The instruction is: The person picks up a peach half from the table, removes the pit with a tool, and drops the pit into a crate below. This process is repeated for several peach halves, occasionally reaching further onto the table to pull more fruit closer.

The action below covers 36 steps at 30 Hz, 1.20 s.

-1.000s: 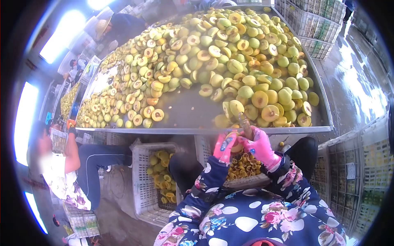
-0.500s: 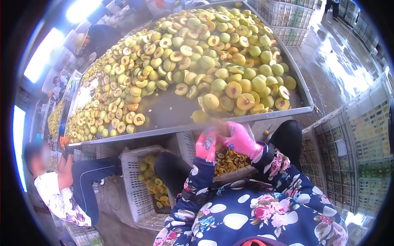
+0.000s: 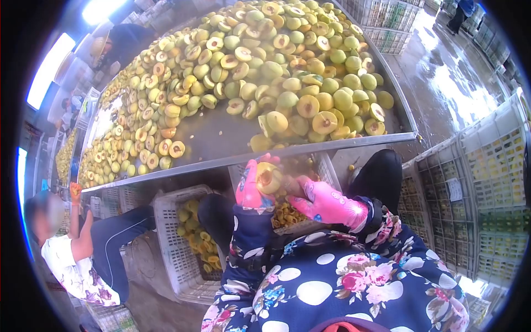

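Observation:
In its pink glove, my left hand (image 3: 250, 190) is wrapped round a yellow-green peach half (image 3: 269, 176), whose cut face with a brownish centre is turned up. My right hand (image 3: 329, 203), also gloved in pink, is closed just right of the fruit. Blur hides what its fingers hold, if anything. Both hands are in front of the metal table's rim (image 3: 243, 161), over a crate (image 3: 330, 172) of small yellow-brown fruit pieces (image 3: 290, 216). On the table lies a large heap of whole-looking and halved peaches (image 3: 287, 99).
A white crate (image 3: 172, 252) with yellow fruit halves stands left of my knee. Stacked crates (image 3: 442, 193) rise at the right. A seated person (image 3: 83, 254) is on the left, one orange-gloved hand at the table corner. Wet floor (image 3: 442, 72) lies beyond the table.
My hands have moved apart a little. The left has shifted left and turned, so the peach half shows; the right has come lower. The person at left has raised the orange-gloved hand.

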Each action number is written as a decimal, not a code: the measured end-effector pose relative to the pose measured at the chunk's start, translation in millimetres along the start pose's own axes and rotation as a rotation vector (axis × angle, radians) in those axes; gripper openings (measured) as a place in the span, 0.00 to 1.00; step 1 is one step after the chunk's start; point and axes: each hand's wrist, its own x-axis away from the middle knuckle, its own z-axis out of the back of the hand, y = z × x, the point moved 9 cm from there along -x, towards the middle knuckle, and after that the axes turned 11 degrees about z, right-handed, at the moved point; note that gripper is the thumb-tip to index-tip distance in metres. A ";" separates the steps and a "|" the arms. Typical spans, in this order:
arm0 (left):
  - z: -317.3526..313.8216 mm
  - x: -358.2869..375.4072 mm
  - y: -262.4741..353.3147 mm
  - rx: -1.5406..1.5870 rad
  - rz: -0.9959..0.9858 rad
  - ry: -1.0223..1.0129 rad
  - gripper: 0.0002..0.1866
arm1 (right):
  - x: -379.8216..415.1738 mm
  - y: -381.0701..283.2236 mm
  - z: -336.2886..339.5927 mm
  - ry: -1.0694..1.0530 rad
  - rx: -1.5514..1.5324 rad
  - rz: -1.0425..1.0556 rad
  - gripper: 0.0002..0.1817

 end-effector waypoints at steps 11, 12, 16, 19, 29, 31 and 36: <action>-0.6 -2.3 -17.4 0.082 -0.010 -0.052 0.19 | 1.8 -1.2 -6.1 0.003 0.078 0.018 0.17; -0.1 -2.6 -17.2 0.059 -0.025 -0.031 0.19 | 1.4 -1.4 -7.1 0.002 0.076 0.015 0.17; -2.5 1.2 -13.5 -0.033 -0.039 0.090 0.15 | 1.5 2.3 -13.4 -0.043 0.012 0.035 0.18; 13.2 -6.4 -17.4 -0.128 0.015 0.111 0.13 | -1.2 -0.1 -14.6 -0.101 0.105 0.082 0.11; 38.2 -9.2 -24.8 -0.203 -0.060 0.265 0.11 | -0.8 47.4 -51.5 -0.291 -0.170 -0.100 0.14; 46.5 -10.4 -24.9 -0.205 -0.132 0.291 0.11 | 10.1 49.4 -60.1 -0.368 -0.500 -0.353 0.13; 46.7 -12.4 -31.9 -0.367 -0.080 0.143 0.12 | 14.9 60.5 -63.8 -0.413 -0.472 -0.390 0.12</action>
